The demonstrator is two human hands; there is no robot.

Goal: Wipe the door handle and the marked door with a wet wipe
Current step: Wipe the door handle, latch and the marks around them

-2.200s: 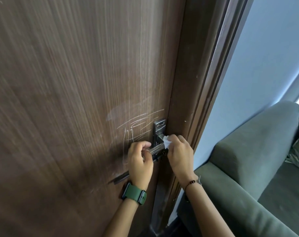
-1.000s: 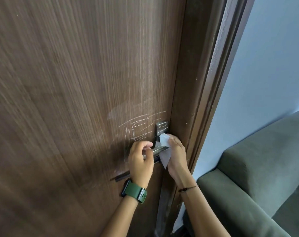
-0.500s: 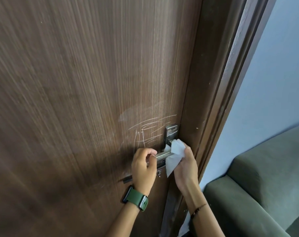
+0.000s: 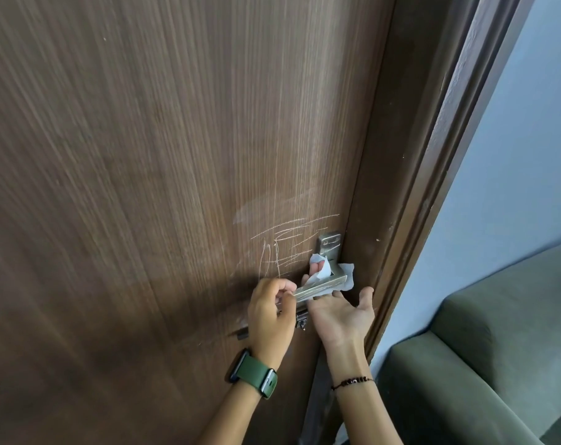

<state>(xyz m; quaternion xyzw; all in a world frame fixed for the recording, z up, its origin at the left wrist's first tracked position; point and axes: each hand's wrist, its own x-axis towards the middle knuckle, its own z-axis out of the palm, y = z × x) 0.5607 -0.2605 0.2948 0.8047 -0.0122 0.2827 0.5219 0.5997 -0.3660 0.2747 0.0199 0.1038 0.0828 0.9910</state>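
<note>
Against brown door (image 4: pixel 144 187), right grip (image 4: pixel 337 311) pinches wipe (image 4: pixel 324 273) behind handle (image 4: pixel 321 287); left grip (image 4: pixel 272 311) grasps lever.

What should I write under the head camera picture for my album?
Left hand grips the door handle while the right hand works a wet wipe behind it, beside white scribbles.
</note>
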